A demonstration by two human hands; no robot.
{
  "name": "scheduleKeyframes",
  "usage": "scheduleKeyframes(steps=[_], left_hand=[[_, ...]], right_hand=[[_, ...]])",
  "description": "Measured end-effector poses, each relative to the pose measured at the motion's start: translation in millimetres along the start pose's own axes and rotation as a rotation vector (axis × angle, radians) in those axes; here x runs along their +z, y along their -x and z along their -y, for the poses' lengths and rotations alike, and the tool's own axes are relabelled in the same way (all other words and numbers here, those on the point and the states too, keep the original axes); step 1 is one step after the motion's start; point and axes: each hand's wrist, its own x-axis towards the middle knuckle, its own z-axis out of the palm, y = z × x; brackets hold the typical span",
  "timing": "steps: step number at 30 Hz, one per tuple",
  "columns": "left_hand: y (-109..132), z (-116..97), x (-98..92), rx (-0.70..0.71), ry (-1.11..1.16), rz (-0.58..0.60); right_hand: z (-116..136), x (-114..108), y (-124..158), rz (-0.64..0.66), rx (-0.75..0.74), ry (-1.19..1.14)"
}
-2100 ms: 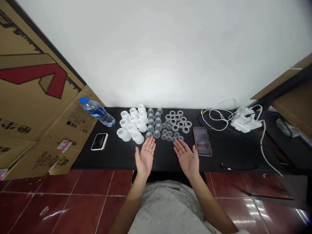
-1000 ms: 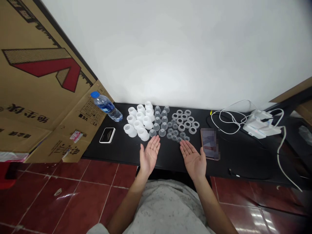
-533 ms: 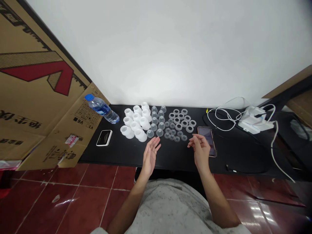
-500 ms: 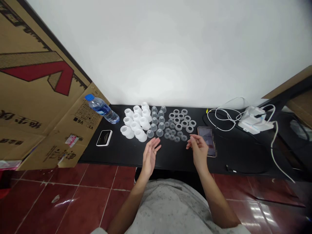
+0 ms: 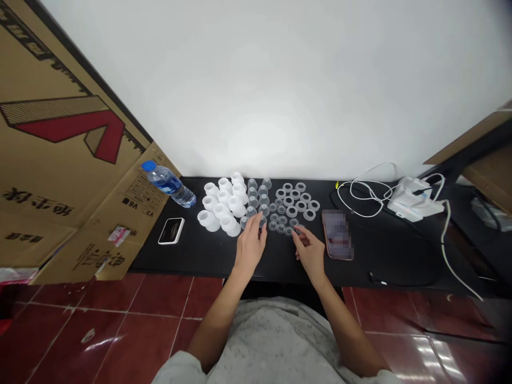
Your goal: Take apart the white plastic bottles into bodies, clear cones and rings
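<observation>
My left hand (image 5: 251,242) reaches over the front of the clear plastic domes (image 5: 253,202), fingers stretched out and partly covering the nearest ones. My right hand (image 5: 311,253) has thumb and forefinger curled in a pinch at the front edge of the small clear plastic discs (image 5: 282,220), on one of them; the fingers partly hide it. Behind these discs lie several frosted rings (image 5: 300,206) in rows. To the left of the domes stand several white, wide-mouthed plastic pieces (image 5: 221,210).
A water bottle (image 5: 170,184) leans at the left by a cardboard box (image 5: 80,176), with a white-edged device (image 5: 171,231) in front. A phone (image 5: 338,234) lies right of my right hand. Beyond it are white cables (image 5: 366,213) and a white power adapter (image 5: 414,200) on the black table (image 5: 276,261).
My left hand has moved forward over the nearest clear domes. My right hand has swung left from beside the phone to the front small discs.
</observation>
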Motion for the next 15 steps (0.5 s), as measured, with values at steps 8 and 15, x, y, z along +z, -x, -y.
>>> scheduleKeyframes(steps=[8, 15], left_hand=[[-11.3, -5.1, -4.2, 0.031, -0.292, 0.044], [-48.8, -45.3, 49.8, 0.291, -0.746, 0.381]], right_hand=[[-0.3, 6.1, -3.6, -0.019, -0.173, 0.125], [0.5, 1.5, 1.2, -0.010, -0.324, 0.267]])
